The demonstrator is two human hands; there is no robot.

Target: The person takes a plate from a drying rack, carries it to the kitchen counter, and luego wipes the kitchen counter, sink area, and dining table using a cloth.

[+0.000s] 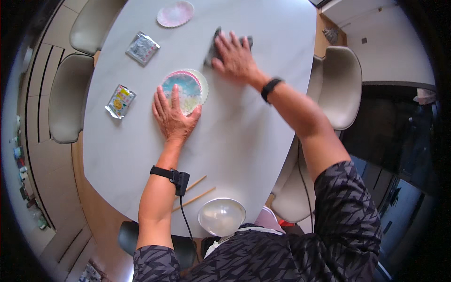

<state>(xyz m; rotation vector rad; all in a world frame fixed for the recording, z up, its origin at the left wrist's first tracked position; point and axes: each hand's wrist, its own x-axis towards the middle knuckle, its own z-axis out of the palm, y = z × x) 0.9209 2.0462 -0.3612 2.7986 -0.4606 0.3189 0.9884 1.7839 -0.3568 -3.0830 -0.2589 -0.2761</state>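
My left hand (176,118) spans the near part of a small stack of scalloped plates. Its thumb lies at the right rim, one finger stretches over the top, and the others run along the left edge. The upper plate (186,84) is blue and cream with a pink rim; a pale plate (205,84) shows from beneath it. Farther off to the right, my right hand (235,58) lies palm down on a dark grey cloth (212,49), pressing it onto the white table (232,151). The right hand is slightly blurred, and much of the cloth is hidden under it.
On the left are a silver sachet (142,48) and a printed food packet (121,101). A pink scalloped plate (175,14) lies at the far side. Near my body are wooden chopsticks (197,197) and a metal bowl (222,216). A cable (186,218) hangs from my left wristband. Chairs (340,88) flank the table.
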